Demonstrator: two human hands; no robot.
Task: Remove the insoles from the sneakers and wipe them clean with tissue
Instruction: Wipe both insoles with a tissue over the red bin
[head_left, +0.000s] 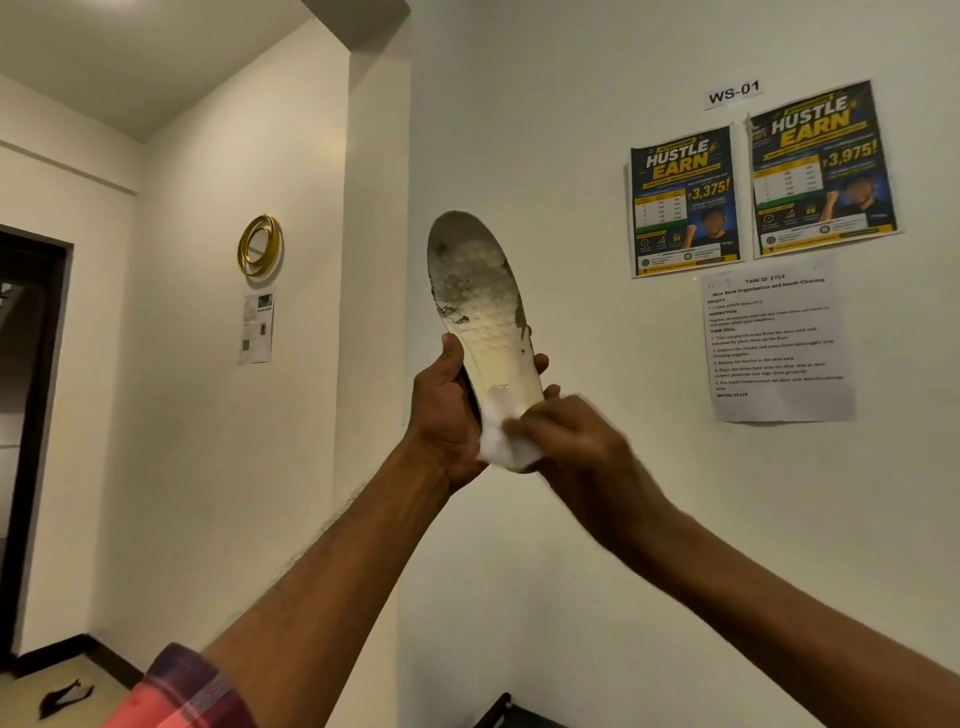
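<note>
Both arms raised up in front of the cream wall (519, 130). Left hand (447, 415) curled around the lower end of the worn, stained off-white foam insole (483, 301), thumb on its left edge, insole upright, toe end tilted up-left. Right hand (576, 441), motion-blurred, fingers closed pinching a crumpled white tissue (506, 441) against the insole's heel end, touching left palm.

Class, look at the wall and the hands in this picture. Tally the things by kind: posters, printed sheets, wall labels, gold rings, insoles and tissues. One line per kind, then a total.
Posters: 2
Printed sheets: 2
Wall labels: 1
Gold rings: 1
Insoles: 1
Tissues: 1
Total: 8
</note>
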